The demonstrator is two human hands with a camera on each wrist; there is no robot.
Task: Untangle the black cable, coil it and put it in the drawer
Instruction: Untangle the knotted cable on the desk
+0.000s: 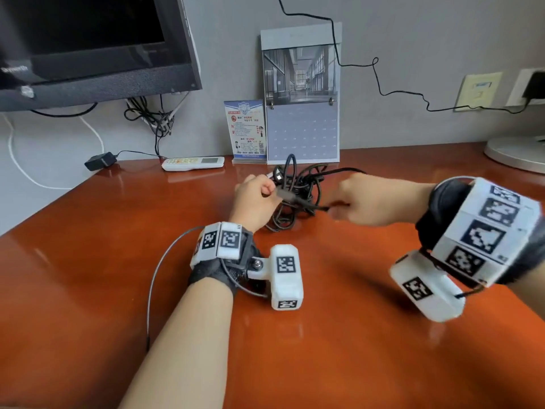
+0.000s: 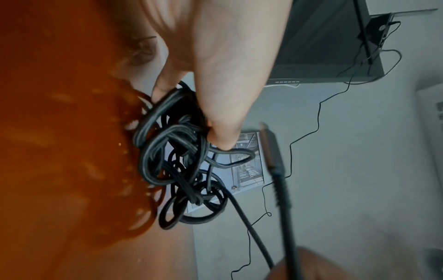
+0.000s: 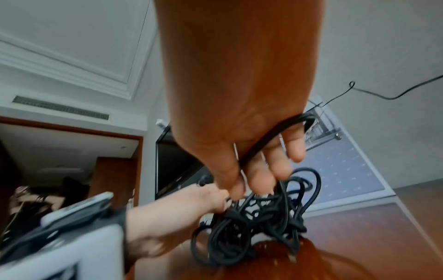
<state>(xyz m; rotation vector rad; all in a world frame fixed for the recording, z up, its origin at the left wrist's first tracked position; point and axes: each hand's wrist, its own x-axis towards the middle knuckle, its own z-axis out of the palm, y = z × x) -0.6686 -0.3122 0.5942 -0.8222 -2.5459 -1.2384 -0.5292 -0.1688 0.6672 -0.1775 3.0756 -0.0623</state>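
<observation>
Both hands are clamped on the black cable (image 1: 295, 196), tangled just before the calendar (image 1: 302, 93): left hand (image 1: 255, 193) pinning loops, right hand (image 1: 368, 202) gripping a strand. Strands should be eased out slowly, never yanked.

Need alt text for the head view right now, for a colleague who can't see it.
Both hands work a tangled black cable on a glossy reddish-brown wooden desk: the left hand grips the knot, the right hand pulls a strand sideways. Behind stand a wall calendar and a white remote control.

cable tangle (image 1: 295, 193) on desk (image 1: 88, 261) between both hands, calendar (image 1: 302, 95) behind, remote (image 1: 193, 163) back-left
</observation>
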